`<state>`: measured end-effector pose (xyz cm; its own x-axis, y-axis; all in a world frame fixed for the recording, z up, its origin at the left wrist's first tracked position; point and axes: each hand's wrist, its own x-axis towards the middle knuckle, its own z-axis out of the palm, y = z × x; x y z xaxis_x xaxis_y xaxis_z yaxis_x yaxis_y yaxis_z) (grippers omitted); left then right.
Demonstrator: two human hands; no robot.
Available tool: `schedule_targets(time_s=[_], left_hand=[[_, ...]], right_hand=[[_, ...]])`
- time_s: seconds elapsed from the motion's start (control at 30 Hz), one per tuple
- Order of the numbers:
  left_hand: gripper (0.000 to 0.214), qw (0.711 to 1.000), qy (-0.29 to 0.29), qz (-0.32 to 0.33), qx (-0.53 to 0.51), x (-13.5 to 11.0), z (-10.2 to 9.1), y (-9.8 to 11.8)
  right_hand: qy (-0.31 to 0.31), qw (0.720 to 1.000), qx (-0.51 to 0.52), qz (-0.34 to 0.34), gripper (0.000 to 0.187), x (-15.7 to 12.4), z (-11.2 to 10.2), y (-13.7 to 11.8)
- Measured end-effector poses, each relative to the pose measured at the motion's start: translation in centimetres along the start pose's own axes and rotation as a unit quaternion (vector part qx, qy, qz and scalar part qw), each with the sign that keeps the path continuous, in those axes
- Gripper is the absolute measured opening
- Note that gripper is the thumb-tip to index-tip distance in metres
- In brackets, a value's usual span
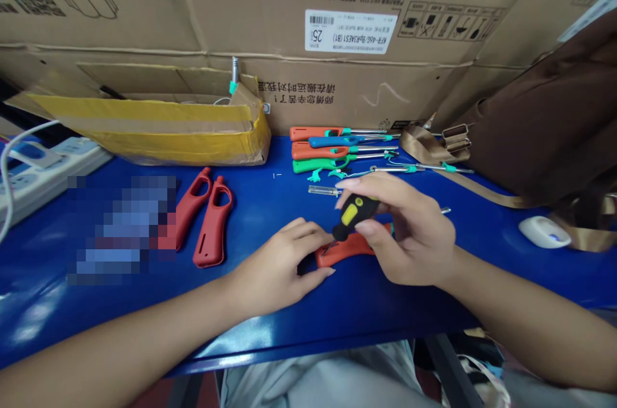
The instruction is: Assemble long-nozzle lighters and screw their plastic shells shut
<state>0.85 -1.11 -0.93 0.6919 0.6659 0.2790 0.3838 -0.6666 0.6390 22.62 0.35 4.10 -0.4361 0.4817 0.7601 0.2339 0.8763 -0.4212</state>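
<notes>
Clearly, the orange lighter (347, 248) lies on the desk (347, 305) between the two hands, its handle end framed by the left hand (282, 263) and its other end partly covered by the right; the right hand (405, 228) is closed around a stubby screwdriver (354, 212), thumb below and fingers above its black-and-yellow grip, with the shaft slanting down toward the handle end; the left hand is half curled, forefinger and thumb on either side of that end, though I cannot tell whether they pinch it or only brace it; the lighter looks like a light, stiff plastic shell, probably smooth enough to skid or roll if the driver pushes sideways, so the broad handle seems the best place to hold, pressed flat against the desk; the slim metal barrel would give poorer purchase; the screwdriver's chunky grip should suit a fingertip twist, and too much force might strip a screw or crack the shell; the red handles (212, 221) left of the left hand look equally rigid and light
</notes>
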Motion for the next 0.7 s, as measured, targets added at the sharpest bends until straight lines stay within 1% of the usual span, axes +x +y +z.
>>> schedule_targets(time_s=[0.07, 0.1, 0.17, 0.23, 0.3, 0.33, 0.4, 0.47, 0.53, 0.6, 0.63, 0.7], left_hand=[[0.031, 1.000, 0.001, -0.003, -0.008, 0.00, 0.06, 0.07], [0.031, 1.000, 0.001, -0.006, -0.011, 0.01, 0.10, 0.11], [0.028, 1.000, 0.002, -0.009, -0.012, 0.02, 0.22, 0.18], [0.026, 1.000, 0.002, -0.011, -0.008, 0.02, 0.34, 0.21], [0.027, 1.000, -0.001, -0.014, -0.010, 0.01, 0.42, 0.22], [0.027, 1.000, -0.003, -0.015, -0.013, 0.01, 0.43, 0.24], [0.024, 1.000, -0.006, -0.016, -0.022, 0.04, 0.39, 0.28], [0.020, 1.000, -0.010, -0.015, -0.026, 0.07, 0.32, 0.31], [0.022, 1.000, -0.010, -0.011, -0.022, 0.07, 0.28, 0.28], [0.026, 1.000, -0.007, -0.006, -0.016, 0.02, 0.29, 0.18], [0.028, 1.000, -0.005, -0.005, -0.016, -0.01, 0.31, 0.12], [0.031, 1.000, -0.007, -0.006, -0.022, -0.07, 0.34, 0.04]], right_hand=[[0.035, 0.999, -0.040, -0.012, 0.040, 0.09, -0.12, -0.01], [0.036, 0.997, -0.060, -0.020, 0.040, 0.13, -0.22, -0.04], [0.000, 0.998, -0.066, -0.020, 0.040, 0.18, -0.46, -0.16], [-0.054, 0.998, -0.029, -0.004, 0.044, 0.20, -0.69, -0.30], [-0.076, 0.997, 0.007, 0.001, 0.045, 0.22, -0.84, -0.43], [-0.070, 0.997, 0.007, -0.005, 0.042, 0.24, -0.88, -0.48], [-0.047, 0.998, -0.034, -0.022, 0.035, 0.25, -0.89, -0.55], [-0.041, 0.996, -0.075, -0.036, 0.033, 0.23, -0.85, -0.58], [-0.061, 0.996, -0.057, -0.029, 0.036, 0.19, -0.81, -0.59], [-0.073, 0.997, -0.004, 0.002, 0.042, 0.16, -0.81, -0.54], [-0.066, 0.998, 0.009, 0.015, 0.041, 0.15, -0.83, -0.49], [-0.028, 0.999, -0.016, 0.011, 0.033, 0.16, -0.91, -0.34]])
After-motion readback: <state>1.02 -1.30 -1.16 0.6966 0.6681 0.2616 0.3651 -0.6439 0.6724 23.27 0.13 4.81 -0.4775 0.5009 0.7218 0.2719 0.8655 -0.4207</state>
